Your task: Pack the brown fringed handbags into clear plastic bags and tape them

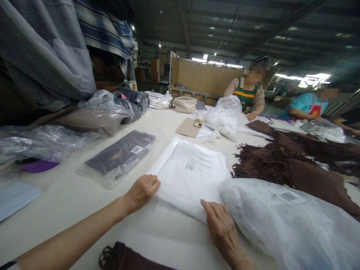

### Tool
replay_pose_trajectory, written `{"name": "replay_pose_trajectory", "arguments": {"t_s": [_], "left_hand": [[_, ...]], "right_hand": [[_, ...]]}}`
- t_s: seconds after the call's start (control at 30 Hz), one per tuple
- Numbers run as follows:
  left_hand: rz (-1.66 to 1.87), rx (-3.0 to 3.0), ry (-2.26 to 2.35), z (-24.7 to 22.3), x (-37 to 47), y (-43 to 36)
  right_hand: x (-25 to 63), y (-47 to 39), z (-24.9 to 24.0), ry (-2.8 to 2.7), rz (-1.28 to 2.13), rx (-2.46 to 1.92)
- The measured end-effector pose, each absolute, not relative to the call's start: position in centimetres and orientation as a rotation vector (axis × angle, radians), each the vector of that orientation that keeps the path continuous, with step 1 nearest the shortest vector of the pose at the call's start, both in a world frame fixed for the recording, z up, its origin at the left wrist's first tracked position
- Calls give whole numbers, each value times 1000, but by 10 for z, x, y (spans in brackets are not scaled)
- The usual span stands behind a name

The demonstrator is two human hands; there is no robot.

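Observation:
A stack of flat white plastic bags (180, 187) with a barcode label lies in front of me on the table. My left hand (143, 191) is closed, its fingers curled over the near left corner of the bags. At the near right edge, my right hand (221, 221) has its fingers bent together on the plastic, and its thumb is hidden. Close to the right hand rests a large, bulging translucent bag (281, 221) with a barcode label. Left of the stack is a dark folded item in a clear barcoded bag (120, 155).
Brown fringed pieces (292, 165) are heaped at the right. A dark brown corded piece (129, 258) lies at the near edge. Plastic-wrapped goods (92, 116) crowd the left. Across the table (92, 213), a person in a green apron (244, 95) stands by a white plastic bundle (225, 116).

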State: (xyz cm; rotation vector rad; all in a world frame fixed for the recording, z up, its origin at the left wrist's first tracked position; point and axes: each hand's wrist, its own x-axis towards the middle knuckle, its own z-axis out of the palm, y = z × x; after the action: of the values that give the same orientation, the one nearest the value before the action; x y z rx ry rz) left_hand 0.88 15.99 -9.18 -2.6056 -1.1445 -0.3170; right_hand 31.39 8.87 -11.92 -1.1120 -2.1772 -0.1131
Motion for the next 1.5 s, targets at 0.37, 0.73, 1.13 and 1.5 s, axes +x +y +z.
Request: {"name": "replay_pose_trajectory", "arguments": {"t_s": [0.37, 0.73, 1.13, 1.5], "left_hand": [[-295, -2735, -1098, -85, -12, 121], [-279, -2966, -1046, -81, 44, 117], [-179, -2895, -1104, -94, 6, 115], [-343, -2415, -1386, -72, -21, 88]], "right_hand": [[311, 67, -119, -2203, 39, -1598], [302, 74, -85, -2288, 612, -1889], [318, 64, -88, -2209, 894, -1788], [318, 37, -107, -2366, -181, -1329]]}}
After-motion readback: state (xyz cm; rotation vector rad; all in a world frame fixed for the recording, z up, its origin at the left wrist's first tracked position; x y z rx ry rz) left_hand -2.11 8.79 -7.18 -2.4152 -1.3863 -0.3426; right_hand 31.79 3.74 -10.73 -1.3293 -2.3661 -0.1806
